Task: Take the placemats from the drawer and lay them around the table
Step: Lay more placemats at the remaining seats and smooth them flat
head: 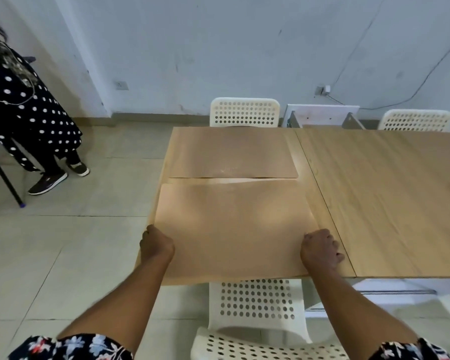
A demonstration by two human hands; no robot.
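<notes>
Two tan rectangular placemats lie on the left end of a light wooden table [390,203]. The far placemat [231,153] rests flat by the far edge. The near placemat [234,227] lies along the near edge, its far edge slightly lifted over a pale strip. My left hand [156,244] grips the near placemat's left side with curled fingers. My right hand [320,249] grips its right side the same way. No drawer is in view.
White perforated chairs stand at the near side [257,307], the far side [244,111] and the far right [416,120]. A person in a polka-dot dress [29,113] sits at the left on the tiled floor. A white board [322,114] leans against the wall.
</notes>
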